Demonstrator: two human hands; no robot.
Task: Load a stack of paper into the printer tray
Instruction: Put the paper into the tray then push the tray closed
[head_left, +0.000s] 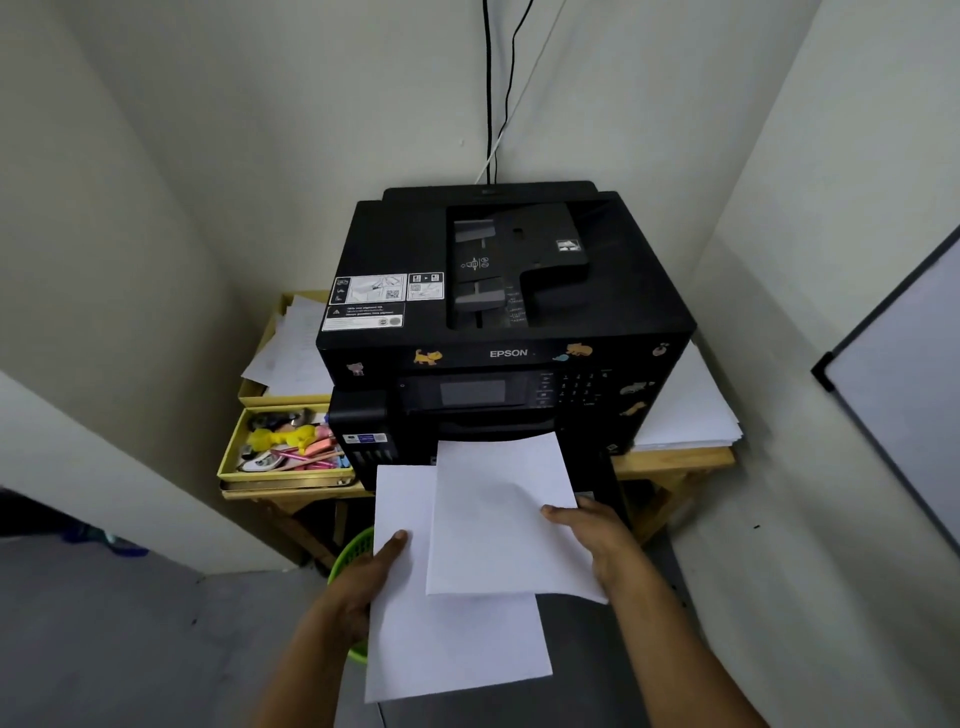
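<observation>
Each hand grips paper before the printer (498, 312): left hand (363, 582) a lower sheet (452, 644), right hand (597, 535) an upper sheet (498, 519) (overlapping). A yellow tray (231, 457) sits left of the printer, a green basket (353, 551) below.

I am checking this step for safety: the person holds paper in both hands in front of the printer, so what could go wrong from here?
1. The left hand and right hand hold separate sheets: the lower paper and upper paper are misaligned, so they may load crooked or jam.
2. The upper sheet bends and may crease against the printer.
3. A dropped sheet might fall into the green basket.
</observation>
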